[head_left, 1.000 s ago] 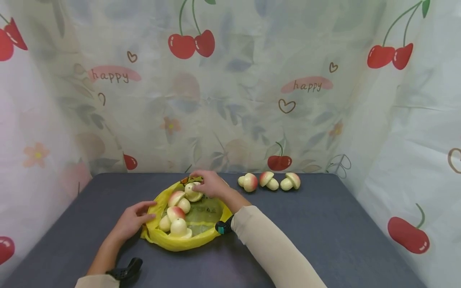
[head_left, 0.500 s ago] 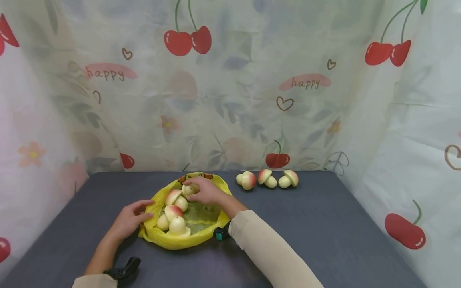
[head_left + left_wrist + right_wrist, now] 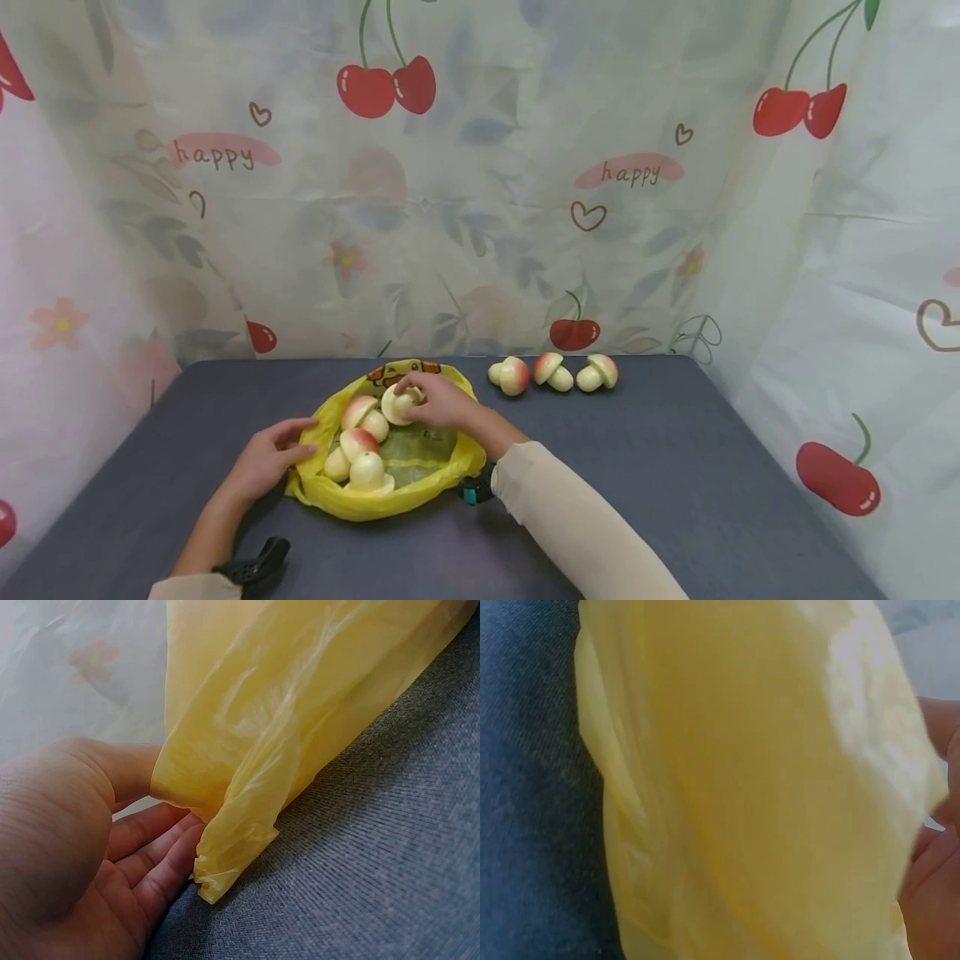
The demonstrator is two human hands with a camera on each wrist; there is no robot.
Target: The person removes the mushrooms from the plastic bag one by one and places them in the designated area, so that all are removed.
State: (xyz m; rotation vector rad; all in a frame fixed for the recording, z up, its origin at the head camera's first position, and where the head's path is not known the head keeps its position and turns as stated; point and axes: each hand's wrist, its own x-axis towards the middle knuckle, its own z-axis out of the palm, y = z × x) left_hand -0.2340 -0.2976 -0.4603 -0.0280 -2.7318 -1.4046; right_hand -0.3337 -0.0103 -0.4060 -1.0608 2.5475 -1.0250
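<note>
A yellow plastic bag (image 3: pixel 375 507) lies on the dark tabletop with its mouth spread wide and its rim rolled outward. My left hand (image 3: pixel 272 458) holds the bag's left rim; in the left wrist view the thumb and fingers meet the yellow film (image 3: pixel 240 750). Inside the bag, my right hand (image 3: pixel 442 404) grips a cream toy mushroom (image 3: pixel 395 406) at the far side. Several other mushrooms with pinkish-red caps, such as one mushroom (image 3: pixel 360 444), lie along the bag's left side. The bag wall (image 3: pixel 765 780) covers most of the right wrist view and hides the fingertips.
Three more mushrooms stand in a row near the table's back edge, right of the bag: a left one (image 3: pixel 510 376), a middle one (image 3: pixel 552 372) and a right one (image 3: pixel 597 372). A cherry-printed curtain (image 3: pixel 480 167) surrounds the dark table (image 3: pixel 660 467).
My right hand keeps hold of the mushroom at the bag's far side, turning it slightly and shifting it a little. The left hand stays on the rim. The head view drifts slightly.
</note>
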